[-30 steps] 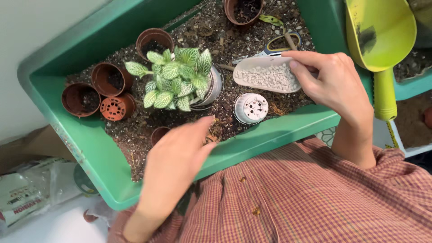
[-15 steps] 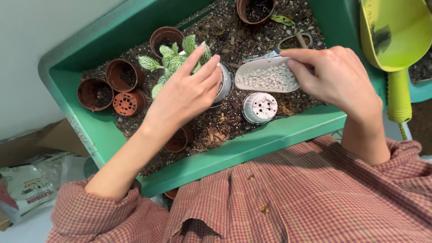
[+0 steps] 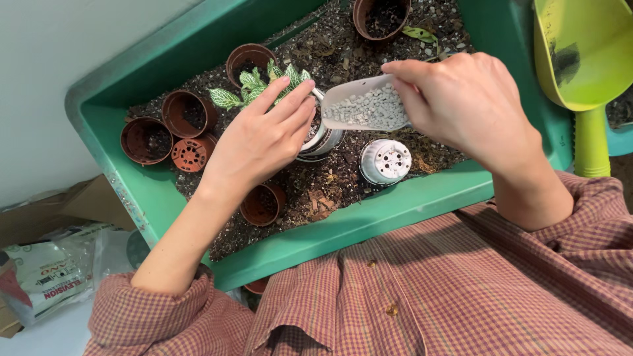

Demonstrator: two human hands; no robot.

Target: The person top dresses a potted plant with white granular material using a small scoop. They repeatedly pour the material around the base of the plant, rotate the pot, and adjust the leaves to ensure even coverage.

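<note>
My right hand (image 3: 468,105) holds a small grey scoop (image 3: 359,105) filled with pale gravel, its open end pointing left over a light-coloured pot (image 3: 323,138). In that pot grows a small plant with green, white-veined leaves (image 3: 254,89). My left hand (image 3: 264,142) lies over the plant and the pot's rim, fingers together, pushing the leaves aside. All of this sits in a green plastic tray (image 3: 402,204) strewn with dark soil.
Several small brown pots (image 3: 184,112) stand in the tray's left part, one more by my left wrist (image 3: 264,204) and one at the back (image 3: 381,14). A white pot (image 3: 386,160) lies upside down. A yellow-green scoop (image 3: 587,59) rests at right. A printed bag (image 3: 53,277) lies lower left.
My left hand has risen from the tray's front edge onto the plant and pot. My right hand has lifted the gravel scoop and carried it left, up to the pot.
</note>
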